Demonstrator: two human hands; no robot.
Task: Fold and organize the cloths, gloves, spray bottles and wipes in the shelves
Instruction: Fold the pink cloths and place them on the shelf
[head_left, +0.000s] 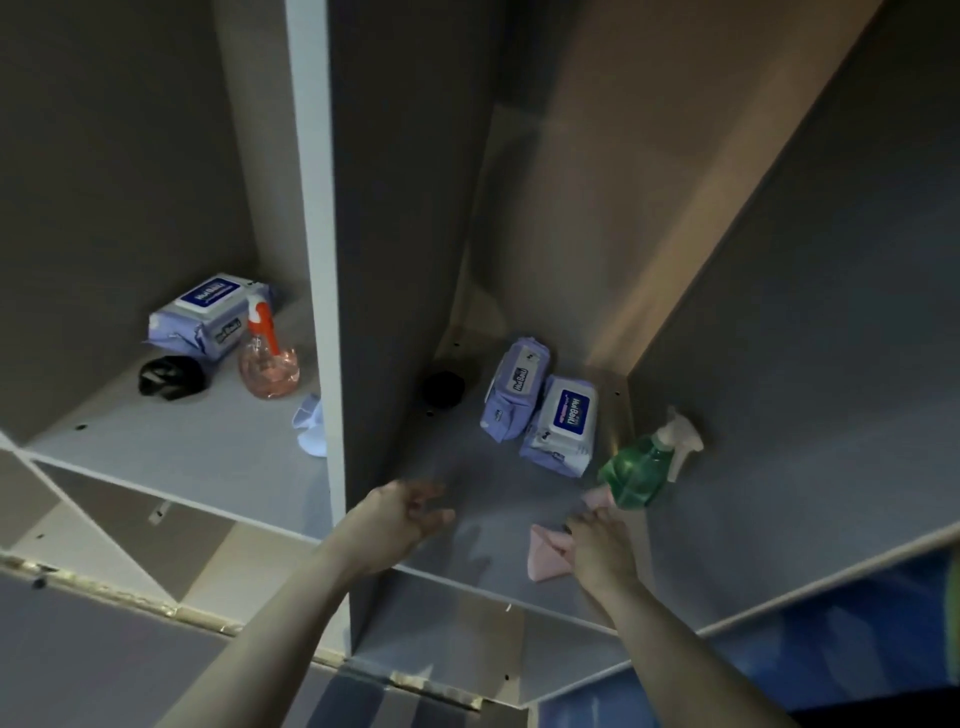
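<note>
Left hand (402, 512) at 6 o'clock over the right shelf bay, blurred, fingers loosely curled, grasping nothing. Right hand (597, 545) at 5 o'clock, reaching onto the pink cloth (545, 558), fingertips on its upper edge; whether pinching or only touching cannot be told.

Pink cloth: soft, folded into an angular wedge, flat on the right shelf floor (467, 483) near the front edge. Just beyond, at 4 o'clock, a green spray bottle (636, 475), translucent plastic with a white trigger head, standing close against the right side panel. Behind, at 3 o'clock, two wipes packs side by side and touching: the left pack (511, 392) lavender, tipped on its side; the right pack (563, 423) white-lidded, blue label with white lettering, too blurred to read surely. Further back, toward the dark corner, a round black lump (443, 388), nature unclear.

Left bay, across the white upright divider (311, 208), at 9 o'clock: another lavender wipes pack (210, 317) with the same blue label; in front, a clear pink spray bottle (267, 366) with an orange-and-white head; a crumpled black item (169, 378) beside it; a pale blue cloth (311, 426) by the divider, partly hidden.

Open floor on the right shelf between the hands, smooth matte grey.
</note>
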